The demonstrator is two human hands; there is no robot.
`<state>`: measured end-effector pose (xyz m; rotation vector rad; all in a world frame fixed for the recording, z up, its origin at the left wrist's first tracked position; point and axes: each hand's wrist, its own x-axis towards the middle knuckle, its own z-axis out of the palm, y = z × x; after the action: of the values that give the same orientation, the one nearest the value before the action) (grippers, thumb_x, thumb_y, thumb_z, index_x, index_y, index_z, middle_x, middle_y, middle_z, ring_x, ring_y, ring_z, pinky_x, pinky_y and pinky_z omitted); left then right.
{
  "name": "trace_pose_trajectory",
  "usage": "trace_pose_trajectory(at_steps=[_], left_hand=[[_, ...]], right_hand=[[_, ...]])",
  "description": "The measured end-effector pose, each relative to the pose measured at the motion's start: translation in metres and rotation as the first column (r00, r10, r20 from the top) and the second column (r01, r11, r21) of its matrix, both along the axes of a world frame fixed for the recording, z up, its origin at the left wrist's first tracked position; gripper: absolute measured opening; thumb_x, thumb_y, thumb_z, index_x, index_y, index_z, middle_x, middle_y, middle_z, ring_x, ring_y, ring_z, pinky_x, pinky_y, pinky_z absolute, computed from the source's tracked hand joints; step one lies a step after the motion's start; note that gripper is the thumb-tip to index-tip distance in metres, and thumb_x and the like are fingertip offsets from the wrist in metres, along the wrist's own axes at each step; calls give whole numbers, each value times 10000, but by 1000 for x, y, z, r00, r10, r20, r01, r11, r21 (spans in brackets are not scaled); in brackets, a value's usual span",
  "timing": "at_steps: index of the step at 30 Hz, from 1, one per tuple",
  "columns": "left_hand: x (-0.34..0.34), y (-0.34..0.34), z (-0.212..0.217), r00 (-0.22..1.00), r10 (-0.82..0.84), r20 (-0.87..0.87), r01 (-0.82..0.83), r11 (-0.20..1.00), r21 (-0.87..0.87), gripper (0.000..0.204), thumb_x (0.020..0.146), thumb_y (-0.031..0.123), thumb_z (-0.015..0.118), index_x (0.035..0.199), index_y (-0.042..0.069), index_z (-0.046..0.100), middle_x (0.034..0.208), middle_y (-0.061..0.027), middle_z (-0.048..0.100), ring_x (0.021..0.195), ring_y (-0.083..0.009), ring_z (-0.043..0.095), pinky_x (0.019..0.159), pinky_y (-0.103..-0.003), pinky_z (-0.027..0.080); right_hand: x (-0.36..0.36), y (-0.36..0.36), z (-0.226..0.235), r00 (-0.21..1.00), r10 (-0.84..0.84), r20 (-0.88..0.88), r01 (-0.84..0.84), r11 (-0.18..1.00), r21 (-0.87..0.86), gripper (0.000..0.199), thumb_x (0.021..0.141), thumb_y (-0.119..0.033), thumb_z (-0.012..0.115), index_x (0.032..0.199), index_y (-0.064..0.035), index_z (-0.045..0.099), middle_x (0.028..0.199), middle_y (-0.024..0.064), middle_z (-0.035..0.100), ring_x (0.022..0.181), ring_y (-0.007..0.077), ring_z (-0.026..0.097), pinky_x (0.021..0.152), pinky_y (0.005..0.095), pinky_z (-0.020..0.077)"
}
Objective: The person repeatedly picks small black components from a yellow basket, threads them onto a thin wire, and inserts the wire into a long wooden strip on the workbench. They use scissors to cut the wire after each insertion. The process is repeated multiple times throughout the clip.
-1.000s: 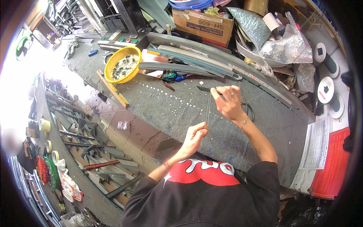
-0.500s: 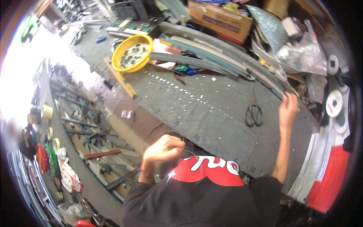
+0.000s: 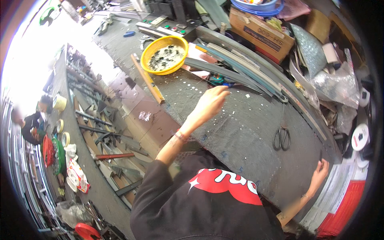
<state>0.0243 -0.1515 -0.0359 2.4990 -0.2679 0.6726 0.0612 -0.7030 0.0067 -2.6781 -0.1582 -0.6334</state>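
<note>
My left hand (image 3: pixel 211 103) reaches over the grey work table (image 3: pixel 248 132), its fingers drawn together; anything inside them is hidden. It is just short of a blue-and-green tool (image 3: pixel 218 81) and small white bits scattered on the table. At the right end, my right hand (image 3: pixel 320 172) is low over the table with bent fingers. A small dark strip (image 3: pixel 321 154) sticks up from its fingertips. Black-handled scissors (image 3: pixel 281 139) lie between the two hands, touched by neither.
A yellow bowl (image 3: pixel 185 52) of black and white pieces stands at the far side. Long strips (image 3: pixel 236 60) lie along the back edge, before a cardboard box (image 3: pixel 260 34). On the left, a rack holds metal offcuts (image 3: pixel 108 136). Another person (image 3: pixel 32 126) is at far left.
My left hand has moved from in front of my chest out over the table. My right hand has come down and nearer from the back edge. The whole view has shifted.
</note>
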Motion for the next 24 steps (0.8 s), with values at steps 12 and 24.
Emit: trace_pose_trajectory(at_steps=[12, 24], left_hand=[[52, -30, -21, 855, -246, -456, 295, 955, 40, 227, 878, 260, 558, 863, 41, 617, 755, -174, 626, 775, -390, 598, 658, -454, 460], [31, -78, -26, 749, -395, -533, 416, 905, -87, 251, 890, 290, 554, 995, 69, 609, 794, -156, 658, 783, -341, 640, 667, -419, 495]], right_hand=[[-36, 90, 4, 944, 270, -192, -169, 890, 423, 132, 832, -80, 619, 885, 27, 562, 815, 59, 528, 769, 158, 524, 700, 275, 414], [11, 149, -69, 842, 389, -375, -138, 826, 546, 180, 812, -115, 649, 903, 37, 615, 1091, 127, 606, 1047, 243, 572, 912, 325, 426]])
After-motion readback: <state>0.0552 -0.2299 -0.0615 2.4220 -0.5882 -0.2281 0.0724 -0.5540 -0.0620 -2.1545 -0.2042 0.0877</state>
